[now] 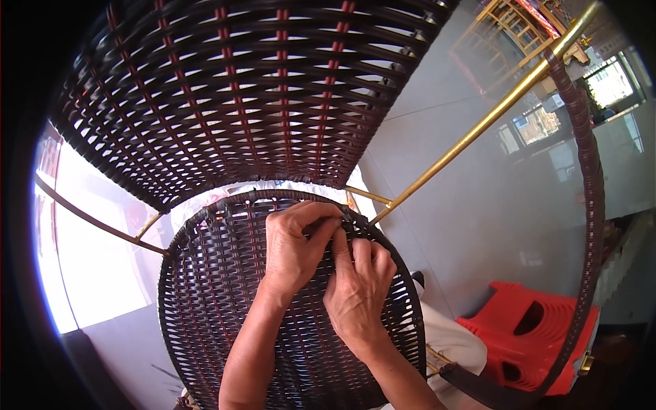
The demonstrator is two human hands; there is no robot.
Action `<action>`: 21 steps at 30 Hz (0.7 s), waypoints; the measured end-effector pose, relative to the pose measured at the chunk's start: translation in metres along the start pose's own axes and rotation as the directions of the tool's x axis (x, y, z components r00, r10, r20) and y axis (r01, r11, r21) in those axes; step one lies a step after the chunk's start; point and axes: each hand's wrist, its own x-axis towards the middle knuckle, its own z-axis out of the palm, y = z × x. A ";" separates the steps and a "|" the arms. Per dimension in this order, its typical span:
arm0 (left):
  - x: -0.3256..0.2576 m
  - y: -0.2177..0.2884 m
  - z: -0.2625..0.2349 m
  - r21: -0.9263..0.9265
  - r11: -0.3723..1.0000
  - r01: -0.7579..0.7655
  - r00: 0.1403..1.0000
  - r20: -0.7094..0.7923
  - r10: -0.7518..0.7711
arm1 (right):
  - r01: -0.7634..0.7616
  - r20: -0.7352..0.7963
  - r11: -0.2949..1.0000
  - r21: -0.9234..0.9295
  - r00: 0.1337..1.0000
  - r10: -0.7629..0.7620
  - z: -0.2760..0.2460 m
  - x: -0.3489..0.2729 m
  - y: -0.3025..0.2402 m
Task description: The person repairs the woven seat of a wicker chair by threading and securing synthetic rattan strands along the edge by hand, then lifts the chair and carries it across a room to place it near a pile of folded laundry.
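Note:
A wicker chair in dark brown and red strips fills the middle, with a rounded woven seat (225, 287) below a tall woven backrest (239, 102). Both my hands work at the far right part of the seat, just inside its wrapped rim. My left hand (294, 242) is closed in a pinch, thumb and bent forefinger together. Close against it, my right hand (360, 287) presses its forefinger toward the same spot while the other fingers curl in. What lies between the fingertips, perhaps a thin strip, is too small to make out.
Gold metal rods (471, 133) join the chair's frame, and a wrapped brown armrest (589, 198) curves down the right side. Stacked red plastic stools (526, 331) stand on the grey tiled floor (424, 178). A bamboo-coloured frame (516, 31) is at the far right.

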 end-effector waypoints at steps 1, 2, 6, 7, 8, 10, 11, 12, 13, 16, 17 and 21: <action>0.000 0.000 0.002 -0.002 1.000 -0.003 1.000 0.009 0.003 | -0.009 -0.002 1.000 0.018 1.000 0.009 0.001 -0.001 0.001; 0.000 0.003 -0.001 0.009 0.999 0.033 0.999 0.009 -0.033 | -0.011 -0.003 0.999 0.052 1.000 0.011 0.001 -0.001 -0.001; -0.001 0.003 -0.003 -0.024 0.997 0.070 0.998 0.004 -0.070 | -0.027 0.002 0.995 0.092 1.000 0.027 0.000 -0.001 -0.003; -0.001 0.003 -0.002 -0.023 0.997 0.068 0.998 0.012 -0.068 | -0.023 -0.002 0.995 0.093 1.000 0.023 0.000 -0.001 -0.001; -0.001 0.003 -0.001 -0.041 0.994 0.103 0.995 0.024 -0.102 | -0.019 -0.006 0.995 0.094 1.000 0.019 0.000 -0.001 0.000; 0.000 0.002 0.000 -0.060 0.988 0.142 0.989 0.038 -0.140 | -0.032 0.002 0.994 0.103 0.999 0.032 0.000 -0.002 0.000; 0.000 0.004 -0.001 -0.054 0.989 0.140 0.990 0.039 -0.138 | -0.039 0.012 0.993 0.111 0.999 0.038 -0.001 -0.002 -0.001; 0.000 0.006 -0.002 -0.037 0.989 0.141 0.989 0.045 -0.140 | -0.040 0.010 0.992 0.117 0.999 0.039 -0.002 -0.002 -0.002; -0.001 0.007 -0.002 -0.022 0.989 0.145 0.988 0.051 -0.144 | -0.050 0.018 0.992 0.112 0.999 0.048 -0.003 -0.002 -0.003; 0.001 0.007 -0.003 -0.002 0.989 0.147 0.987 0.072 -0.146 | -0.062 0.033 0.995 0.080 0.998 0.060 -0.005 -0.002 -0.003; 0.001 0.006 -0.003 0.001 0.989 0.149 0.986 0.075 -0.149 | -0.064 0.039 0.997 0.047 0.997 0.062 -0.006 -0.002 -0.003; 0.000 0.004 -0.003 -0.005 0.992 0.129 0.989 0.071 -0.128 | -0.069 0.040 0.996 0.052 0.997 0.067 -0.005 -0.001 -0.003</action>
